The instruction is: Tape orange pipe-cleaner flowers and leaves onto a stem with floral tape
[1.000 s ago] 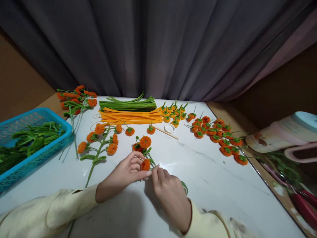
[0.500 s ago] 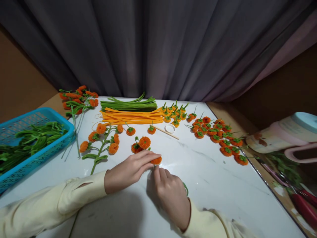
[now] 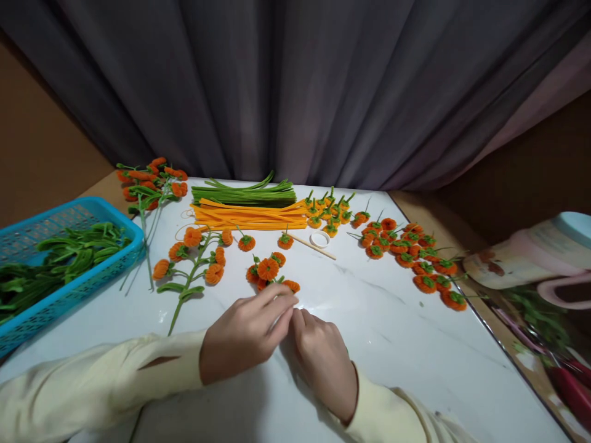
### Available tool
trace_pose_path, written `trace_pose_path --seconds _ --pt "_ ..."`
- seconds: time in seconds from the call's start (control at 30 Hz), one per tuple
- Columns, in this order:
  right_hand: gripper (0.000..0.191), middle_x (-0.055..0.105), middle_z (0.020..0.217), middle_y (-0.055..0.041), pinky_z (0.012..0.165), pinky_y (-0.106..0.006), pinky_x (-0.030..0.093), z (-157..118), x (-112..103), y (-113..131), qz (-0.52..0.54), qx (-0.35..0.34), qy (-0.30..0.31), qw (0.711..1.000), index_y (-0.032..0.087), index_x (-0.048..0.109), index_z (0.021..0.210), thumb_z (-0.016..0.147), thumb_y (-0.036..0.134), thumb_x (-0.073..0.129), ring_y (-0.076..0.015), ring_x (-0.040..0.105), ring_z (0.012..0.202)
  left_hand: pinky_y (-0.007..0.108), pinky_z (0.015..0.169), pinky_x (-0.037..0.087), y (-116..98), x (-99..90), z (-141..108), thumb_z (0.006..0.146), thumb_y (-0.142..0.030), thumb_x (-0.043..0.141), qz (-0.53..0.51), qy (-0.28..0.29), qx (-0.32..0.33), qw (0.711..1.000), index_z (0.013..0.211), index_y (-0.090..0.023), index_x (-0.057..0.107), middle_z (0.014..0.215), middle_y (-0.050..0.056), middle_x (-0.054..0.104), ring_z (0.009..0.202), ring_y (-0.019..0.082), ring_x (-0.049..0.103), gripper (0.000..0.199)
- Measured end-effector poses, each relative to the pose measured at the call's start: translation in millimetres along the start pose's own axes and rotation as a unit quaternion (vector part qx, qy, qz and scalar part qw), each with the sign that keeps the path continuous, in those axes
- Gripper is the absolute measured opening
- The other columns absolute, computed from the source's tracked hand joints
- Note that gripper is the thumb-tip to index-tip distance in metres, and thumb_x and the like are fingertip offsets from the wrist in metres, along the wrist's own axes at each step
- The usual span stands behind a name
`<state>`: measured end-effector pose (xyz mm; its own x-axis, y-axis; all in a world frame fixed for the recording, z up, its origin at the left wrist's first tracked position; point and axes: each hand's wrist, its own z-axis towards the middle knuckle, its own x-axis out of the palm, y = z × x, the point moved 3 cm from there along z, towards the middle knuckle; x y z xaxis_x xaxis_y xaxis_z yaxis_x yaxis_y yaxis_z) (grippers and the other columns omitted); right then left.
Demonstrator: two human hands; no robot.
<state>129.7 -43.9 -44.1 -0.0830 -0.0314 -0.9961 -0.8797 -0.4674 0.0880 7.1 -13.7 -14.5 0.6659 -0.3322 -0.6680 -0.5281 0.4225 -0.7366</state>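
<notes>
Just beyond my fingertips is a small spray of fuzzy orange pipe-cleaner flowers (image 3: 268, 269) with bits of green between them. My left hand (image 3: 249, 323) is closed in a pinch at the base of this spray, its fingers covering the stem. Close beside it, my right hand (image 3: 323, 357) is curled shut with the fingertips meeting the left ones. A sliver of green shows past the right hand's outer edge; the rest of the stem is hidden. To the left lies a flower branch (image 3: 189, 280) with several orange blooms and green leaves.
A blue basket (image 3: 136, 237) of green leaves stands left. Green stems (image 3: 244, 194) and yellow strips (image 3: 252, 215) lie at the back, by yellow buds (image 3: 330, 212). Loose orange flowers (image 3: 406, 246) lie right. A white ring (image 3: 319, 239) touches a wooden stick (image 3: 310, 245). A tumbler (image 3: 521, 249) sits far right.
My left hand has drawn back slightly, and its fingers have moved from lying over an orange flower to a pinch lower down. More of the spray's flowers now show. My right hand stays closed.
</notes>
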Motion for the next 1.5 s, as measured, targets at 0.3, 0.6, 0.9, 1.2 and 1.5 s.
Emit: trace_pose_path --seconds 0.3,0.6,0.9,1.2,1.5 --pt "0.021 0.058 0.066 -0.0034 0.047 -0.028 0.022 1.7 -2.8 -4.3 0.057 0.011 -0.021 0.998 0.017 0.047 0.078 0.065 0.000 0.047 -0.0186 0.054 0.055 0.019 0.036 0.027 37.9 19.7 -9.7 0.075 -0.044 0.058 -0.378 0.048 -0.328 0.864 0.087 -0.010 0.064 0.066 0.001 0.057 0.037 0.003 0.039 0.037" --pt "0.022 0.059 0.065 -0.0050 0.048 -0.026 0.027 2.5 -5.2 -5.4 0.113 0.006 -0.094 0.989 0.014 0.051 0.081 0.068 0.000 0.040 -0.0176 0.053 0.052 0.021 0.039 0.010 28.8 26.9 13.6 0.070 -0.034 0.066 -0.480 0.020 -0.307 0.821 0.062 -0.013 0.048 0.051 -0.008 0.037 0.041 0.001 0.022 0.029" --pt "0.020 0.055 0.054 0.0001 0.048 -0.022 0.030 11.7 -10.3 -24.7 0.389 0.136 -0.037 0.910 0.016 0.056 0.066 0.084 0.019 0.048 -0.0112 0.042 0.046 0.021 0.040 0.013 33.8 25.1 17.7 0.069 -0.035 0.067 -0.424 -0.008 -0.264 0.866 0.067 -0.014 0.049 0.044 -0.010 0.031 0.041 0.004 0.022 0.027" --pt "0.027 0.041 0.045 0.0050 0.042 -0.020 0.025 16.3 -12.7 -28.3 0.531 0.184 0.011 0.827 0.017 0.045 0.052 0.076 0.024 0.056 -0.0084 0.032 0.044 0.021 0.039 0.014 36.9 24.7 19.7 0.077 -0.041 0.059 -0.447 0.011 -0.241 0.862 0.060 -0.015 0.045 0.044 -0.007 0.041 0.037 0.003 0.024 0.034" --pt "0.024 0.045 0.041 0.0045 0.039 -0.018 0.025 15.9 -4.7 -23.7 0.589 0.261 0.018 0.764 0.015 0.052 0.057 0.073 0.031 0.059 -0.0074 0.034 0.039 0.020 0.044 0.020 37.3 18.6 19.7 0.070 -0.037 0.065 -0.427 -0.019 -0.269 0.863 0.056 -0.015 0.047 0.045 -0.006 0.040 0.044 0.005 0.031 0.032"
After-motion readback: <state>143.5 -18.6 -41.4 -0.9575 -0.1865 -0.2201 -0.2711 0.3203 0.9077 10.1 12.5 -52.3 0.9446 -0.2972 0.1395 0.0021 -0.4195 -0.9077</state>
